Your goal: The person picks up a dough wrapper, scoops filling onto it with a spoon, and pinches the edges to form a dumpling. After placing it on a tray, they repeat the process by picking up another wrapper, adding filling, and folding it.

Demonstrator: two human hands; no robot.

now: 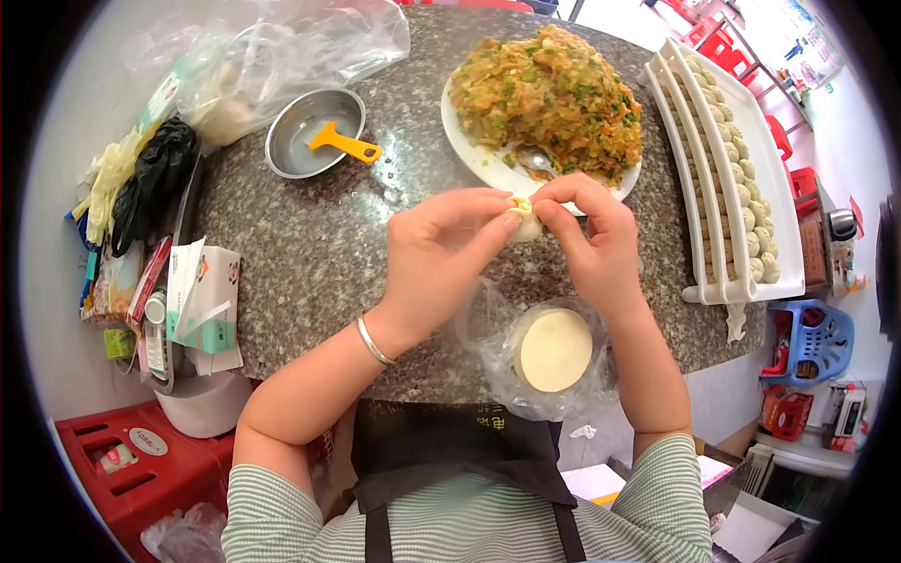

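Observation:
Over the speckled stone table point(413, 122), my left hand point(441, 246) and my right hand point(593, 239) meet at a small pale dumpling point(526, 226). Thumbs and fingertips of both hands pinch its top edge, where a little yellowish filling shows. Below my hands lies a stack of round dough wrappers point(556, 350) in a clear plastic bag point(493, 328). Just beyond my fingers stands a white plate point(474, 158) heaped with chopped vegetable filling point(554, 89). A metal spoon point(533, 159) is partly sunk in the filling's near side.
White trays point(790, 267) with rows of pleated dumplings point(746, 192) stand at the right edge. A metal bowl point(286, 117) with an orange-handled tool point(347, 143) sits at the back left. Clear plastic bags point(310, 42), a black bag point(164, 174) and a tissue box point(211, 291) line the left side.

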